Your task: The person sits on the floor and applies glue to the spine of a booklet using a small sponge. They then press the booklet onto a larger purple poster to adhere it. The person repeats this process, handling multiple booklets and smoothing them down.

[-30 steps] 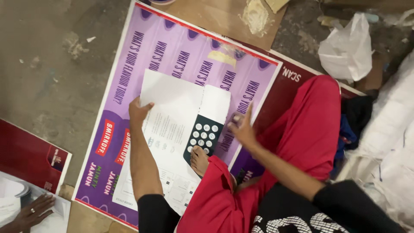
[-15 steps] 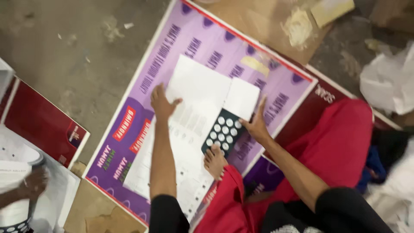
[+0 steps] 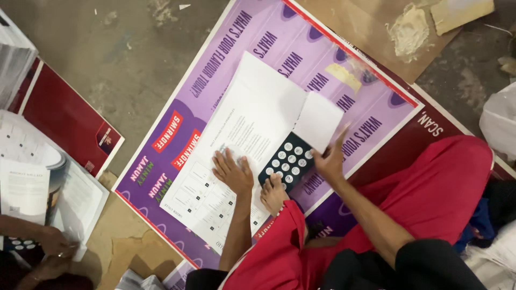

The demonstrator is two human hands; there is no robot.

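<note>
Two hands on a white printed sheet [image 3: 244, 145]

Left hand [image 3: 233, 172] presses flat on it, fingers spread; right hand [image 3: 329, 161] pinches its folded corner flap [image 3: 318, 121], fingers clamped.

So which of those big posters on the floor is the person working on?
The purple poster; the left hand presses white sheets onto it. The red poster lies untouched.

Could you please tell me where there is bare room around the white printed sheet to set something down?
Bare grey concrete floor lies free between the purple poster board and the red board. Crowded: the white printed sheet, where the left hand, right hand and a foot rest.
</note>
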